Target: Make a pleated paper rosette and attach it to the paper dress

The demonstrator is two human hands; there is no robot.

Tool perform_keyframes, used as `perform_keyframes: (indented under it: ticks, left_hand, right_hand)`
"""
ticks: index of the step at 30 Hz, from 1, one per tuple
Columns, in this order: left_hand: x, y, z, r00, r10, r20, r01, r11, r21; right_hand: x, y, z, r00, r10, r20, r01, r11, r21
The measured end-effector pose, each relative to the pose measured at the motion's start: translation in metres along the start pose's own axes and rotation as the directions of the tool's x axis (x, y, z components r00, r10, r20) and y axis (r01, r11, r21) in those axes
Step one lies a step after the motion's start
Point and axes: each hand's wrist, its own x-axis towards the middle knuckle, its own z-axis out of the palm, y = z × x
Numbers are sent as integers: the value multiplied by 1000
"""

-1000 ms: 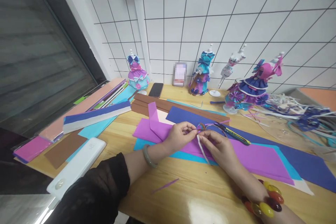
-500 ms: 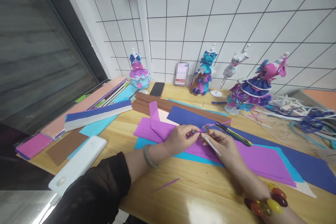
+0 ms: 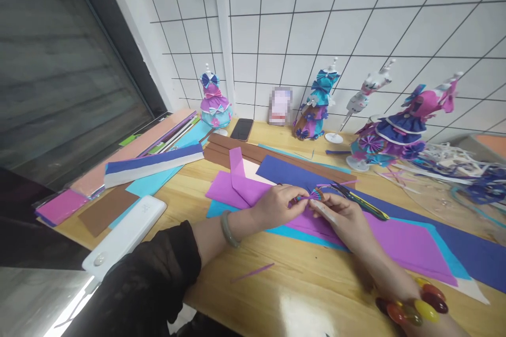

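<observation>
Between my two hands is a small pleated bow (image 3: 315, 195) in purple, blue and brown. My left hand (image 3: 281, 204) pinches its left end, wrist resting over the purple sheets. The fingers of my right hand (image 3: 342, 216) close on its right side, and a thin white strip (image 3: 324, 210) lies along them. Beneath both hands are stacked purple (image 3: 411, 242), light blue and dark blue (image 3: 474, 255) sheets. Just behind my right hand are yellow-and-black scissors (image 3: 361, 202).
Dressed miniature mannequins (image 3: 215, 102) stand along the wall, with a bare one (image 3: 367, 89) on a stand. A phone (image 3: 242, 129), a white power bank (image 3: 125, 234), brown sheets (image 3: 221, 151), a purple sliver (image 3: 253, 272) and tangled ribbons (image 3: 454, 163) lie on the table.
The whole view has shifted slightly, so things appear a little farther right. The white strip at my right hand shows less, lying closer along the fingers. Both hands keep their hold on the bow.
</observation>
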Motion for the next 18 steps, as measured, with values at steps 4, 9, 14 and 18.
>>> perform_keyframes:
  ticks: [4, 9, 14, 18]
  left_hand:
    - [0, 0, 1, 999, 33, 20, -34, 999, 14]
    - [0, 2, -1, 999, 12, 52, -12, 1000, 12]
    - [1, 7, -3, 994, -88, 68, 95, 990, -104]
    - [2, 13, -3, 969, -226, 99, 244, 937, -249]
  right_hand:
    - [-1, -6, 0, 1000, -13, -2, 13, 999, -53]
    - [-1, -10, 2, 999, -22, -32, 21, 998, -57]
    - [-1, -7, 3, 998, -17, -53, 15, 999, -45]
    - [-1, -4, 5, 997, -13, -73, 10, 999, -38]
